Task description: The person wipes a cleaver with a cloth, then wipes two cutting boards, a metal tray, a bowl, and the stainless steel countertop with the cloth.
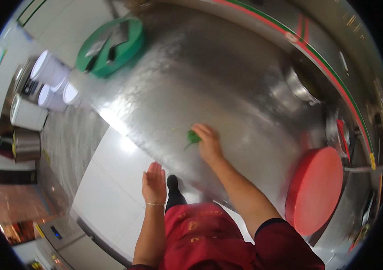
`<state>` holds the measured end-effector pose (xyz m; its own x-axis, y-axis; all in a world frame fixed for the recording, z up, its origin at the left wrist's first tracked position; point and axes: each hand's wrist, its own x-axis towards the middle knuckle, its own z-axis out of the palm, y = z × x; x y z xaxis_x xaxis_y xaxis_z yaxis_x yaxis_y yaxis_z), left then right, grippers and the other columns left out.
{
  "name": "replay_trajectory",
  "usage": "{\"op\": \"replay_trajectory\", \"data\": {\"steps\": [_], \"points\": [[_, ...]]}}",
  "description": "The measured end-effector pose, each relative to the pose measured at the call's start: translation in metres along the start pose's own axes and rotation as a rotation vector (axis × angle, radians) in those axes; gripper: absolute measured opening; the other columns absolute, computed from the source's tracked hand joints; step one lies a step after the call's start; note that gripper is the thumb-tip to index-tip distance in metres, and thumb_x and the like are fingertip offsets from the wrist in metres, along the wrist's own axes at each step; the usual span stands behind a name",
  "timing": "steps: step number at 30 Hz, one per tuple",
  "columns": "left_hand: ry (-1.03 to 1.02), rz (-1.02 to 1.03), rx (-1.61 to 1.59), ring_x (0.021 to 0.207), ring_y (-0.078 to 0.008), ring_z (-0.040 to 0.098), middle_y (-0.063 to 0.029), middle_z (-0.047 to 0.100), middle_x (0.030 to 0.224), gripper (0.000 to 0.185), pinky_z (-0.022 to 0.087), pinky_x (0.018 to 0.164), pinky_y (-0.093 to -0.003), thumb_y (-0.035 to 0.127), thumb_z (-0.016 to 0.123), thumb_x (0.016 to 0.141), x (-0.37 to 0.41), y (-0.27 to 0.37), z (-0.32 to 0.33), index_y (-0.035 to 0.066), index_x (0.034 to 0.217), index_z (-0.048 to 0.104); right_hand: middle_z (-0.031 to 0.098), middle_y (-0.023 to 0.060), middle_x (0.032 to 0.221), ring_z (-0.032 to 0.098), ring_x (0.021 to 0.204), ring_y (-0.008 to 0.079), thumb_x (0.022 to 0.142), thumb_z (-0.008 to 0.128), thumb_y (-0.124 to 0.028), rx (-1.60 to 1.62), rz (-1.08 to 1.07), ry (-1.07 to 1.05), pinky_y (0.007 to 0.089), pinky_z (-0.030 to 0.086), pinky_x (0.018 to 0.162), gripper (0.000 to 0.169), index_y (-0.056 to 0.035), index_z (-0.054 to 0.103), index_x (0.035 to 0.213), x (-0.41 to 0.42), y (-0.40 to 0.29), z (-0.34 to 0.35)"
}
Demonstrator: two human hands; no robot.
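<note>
My right hand point(210, 145) is over the stainless-steel table point(245, 130), its fingers curled around a small green vegetable point(193, 136). A thin green strand trails from it; its exact kind is blurred. Small pale green bits lie on the metal to its left. My left hand point(154, 185) is palm up just off the table's near edge, above the floor, fingers stretched out and nothing in it. It wears a thin bracelet at the wrist.
A green round chopping board point(132, 50) with a cleaver point(123, 35) and a knife point(97, 55) lies far left. At right are a red round board point(316, 192) and a metal pot point(298, 84). White buckets point(51, 69) stand beyond the table's left edge.
</note>
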<state>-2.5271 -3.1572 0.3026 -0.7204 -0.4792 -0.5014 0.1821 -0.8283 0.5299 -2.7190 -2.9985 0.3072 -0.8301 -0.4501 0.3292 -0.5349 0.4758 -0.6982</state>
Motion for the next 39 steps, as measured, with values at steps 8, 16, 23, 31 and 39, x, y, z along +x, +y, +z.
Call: {"op": "replay_trajectory", "data": {"steps": [8,16,23,31,39], "points": [[-0.163,-0.332,0.013,0.126,-0.0299,0.043,-0.0162,0.052,0.129,0.046,0.035,0.107,-0.0388,0.033,0.040,0.097,0.026,0.024,-0.048,-0.004,0.121,0.054,0.055,0.0099,0.126,0.050,0.118,0.0195,0.079,0.043,0.013,0.294,0.620,0.345,0.0300,0.036,0.102,0.050,-0.0035,0.055,0.124,-0.142,-0.032,-0.177],[-0.106,-0.775,0.149,0.123,-0.0314,0.047,-0.0185,0.053,0.128,0.044,0.037,0.106,-0.0396,0.030,0.039,0.098,0.038,0.041,-0.071,-0.005,0.120,0.053,0.055,0.0194,0.118,0.052,0.110,0.0351,0.083,0.048,0.004,-0.532,0.673,0.504,0.0414,0.041,0.095,0.040,0.0011,0.050,0.123,-0.293,-0.040,-0.092],[-0.146,-0.985,0.330,0.119,-0.0314,0.050,-0.0194,0.056,0.123,0.045,0.039,0.104,-0.0395,0.029,0.031,0.100,0.044,0.044,-0.063,-0.007,0.118,0.052,0.051,0.0160,0.124,0.046,0.118,0.0355,0.072,0.045,0.016,-0.202,0.614,0.564,0.0398,0.034,0.103,0.052,-0.0002,0.054,0.120,-0.102,-0.119,0.045],[-0.334,-1.122,0.195,0.116,-0.0325,0.053,-0.0214,0.056,0.121,0.042,0.044,0.101,-0.0375,0.026,0.038,0.099,0.066,0.048,-0.039,-0.008,0.117,0.052,0.044,0.0064,0.137,0.044,0.125,0.0204,0.090,0.045,0.001,0.560,0.538,0.834,0.0359,0.037,0.104,0.042,-0.0046,0.049,0.132,-0.191,-0.063,-0.090],[-0.229,-0.791,0.137,0.117,-0.0290,0.052,-0.0174,0.055,0.122,0.044,0.041,0.103,-0.0365,0.031,0.039,0.098,0.064,0.064,-0.054,-0.005,0.121,0.050,0.044,0.0207,0.134,0.039,0.127,0.0356,0.081,0.052,-0.002,-0.728,0.805,0.701,0.0407,0.027,0.109,0.051,-0.0004,0.045,0.131,-0.295,0.042,-0.136]]}}
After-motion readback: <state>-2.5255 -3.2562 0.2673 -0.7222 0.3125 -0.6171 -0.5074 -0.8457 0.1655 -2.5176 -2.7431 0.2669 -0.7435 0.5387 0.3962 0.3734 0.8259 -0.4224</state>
